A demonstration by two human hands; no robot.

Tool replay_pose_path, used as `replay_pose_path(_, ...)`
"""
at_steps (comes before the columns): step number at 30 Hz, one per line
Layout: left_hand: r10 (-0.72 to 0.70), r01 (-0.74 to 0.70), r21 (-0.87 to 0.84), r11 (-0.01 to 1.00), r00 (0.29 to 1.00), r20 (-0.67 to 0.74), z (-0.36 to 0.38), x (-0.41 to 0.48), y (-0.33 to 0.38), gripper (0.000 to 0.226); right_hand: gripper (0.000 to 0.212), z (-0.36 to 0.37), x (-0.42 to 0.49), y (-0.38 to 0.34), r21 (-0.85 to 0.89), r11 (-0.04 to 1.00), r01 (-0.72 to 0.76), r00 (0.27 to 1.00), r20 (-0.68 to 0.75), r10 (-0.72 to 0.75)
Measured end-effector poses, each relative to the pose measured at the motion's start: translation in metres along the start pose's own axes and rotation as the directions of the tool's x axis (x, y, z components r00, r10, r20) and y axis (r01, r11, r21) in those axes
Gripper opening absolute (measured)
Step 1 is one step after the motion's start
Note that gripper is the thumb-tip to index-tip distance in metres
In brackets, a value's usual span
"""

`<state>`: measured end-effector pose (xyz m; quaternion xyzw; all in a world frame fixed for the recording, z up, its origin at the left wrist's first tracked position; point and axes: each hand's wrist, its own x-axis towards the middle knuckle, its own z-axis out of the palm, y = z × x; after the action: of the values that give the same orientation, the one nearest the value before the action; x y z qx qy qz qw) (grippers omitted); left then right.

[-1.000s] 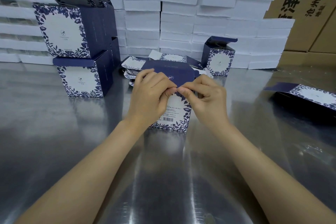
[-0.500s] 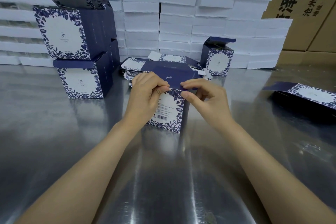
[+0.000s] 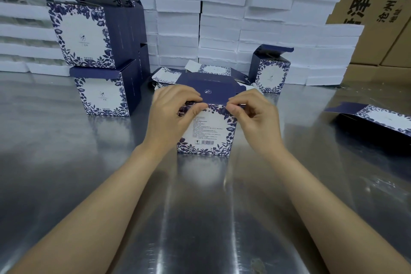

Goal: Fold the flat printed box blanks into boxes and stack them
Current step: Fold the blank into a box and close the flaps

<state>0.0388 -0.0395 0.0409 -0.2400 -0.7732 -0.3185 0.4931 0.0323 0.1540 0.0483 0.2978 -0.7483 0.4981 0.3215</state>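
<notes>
Left hand [image 3: 172,115] pinches the near-left top corner of the box [image 3: 208,131], thumb and fingers closed on the lid edge. Right hand [image 3: 253,115] does the same at the near-right top corner, fingers curled, thumb pressed to the front face. Box stands upright on the steel table [image 3: 66,173], mid-table, barcode panel facing the person, navy lid flap [image 3: 206,91] lying over the top. Just behind it, a loose pile of flat blanks [image 3: 206,69]. Far left: stack of folded boxes [image 3: 100,60], one box on the table with another on top of it, top one with its lid flap up, more behind them. Far right of the pile: single folded box [image 3: 270,72], lid open. Right edge of table: one partly opened blank [image 3: 378,119] lying on its side, well apart from the hands. White foam slabs [image 3: 222,18] stacked along the far side, brown cartons [image 3: 378,6] at far right.
</notes>
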Motion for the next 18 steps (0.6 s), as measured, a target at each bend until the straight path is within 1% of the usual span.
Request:
replay_pose_path(3,-0.065,0.064,-0.035,0.997,0.998,-0.023,0.003,0.000,0.006,0.016,0.007,-0.003,0.000,-0.001,0.005,0.999,-0.032,0.999,-0.004,0.032)
replay_pose_path(5,-0.098,0.097,-0.045,0.994,0.995,-0.029,0.004,0.001,0.009,0.016,0.006,-0.006,0.000,-0.002,-0.030,0.999,-0.032,0.999,0.008,0.033)
replay_pose_path(7,-0.090,0.089,-0.009,0.996,0.995,-0.036,0.003,0.001,0.009,0.017,0.002,-0.008,0.001,-0.002,-0.141,0.990,0.027,1.000,0.011,-0.025)
replay_pose_path(9,-0.063,0.065,0.046,0.997,0.997,-0.054,0.004,0.001,0.010,0.019,0.007,-0.006,0.000,-0.004,-0.235,0.969,0.071,0.997,0.018,-0.069)
replay_pose_path(10,-0.053,0.057,0.063,0.996,0.997,-0.061,0.005,0.002,0.011,0.020,0.009,-0.004,0.000,-0.004,-0.220,0.974,0.047,0.999,0.025,-0.043)
replay_pose_path(12,-0.036,0.040,0.065,0.997,0.997,-0.064,0.005,0.002,0.012,0.021,0.008,-0.002,0.000,-0.009,-0.105,0.993,-0.044,0.998,0.039,0.048)
replay_pose_path(13,-0.025,0.027,0.047,0.998,0.998,-0.058,0.006,0.002,0.011,0.022,0.006,-0.001,0.001,-0.010,-0.067,0.996,-0.065,0.997,0.040,0.067)
replay_pose_path(15,0.009,-0.009,0.016,1.000,0.999,-0.036,0.006,0.002,0.007,0.021,0.004,-0.003,0.002,-0.009,-0.047,0.997,-0.060,0.997,0.046,0.062)
replay_pose_path(18,0.032,-0.029,0.051,0.998,0.998,-0.047,0.007,-0.003,0.002,0.022,0.005,-0.007,0.003,-0.006,-0.021,0.998,-0.051,0.998,0.039,0.052)
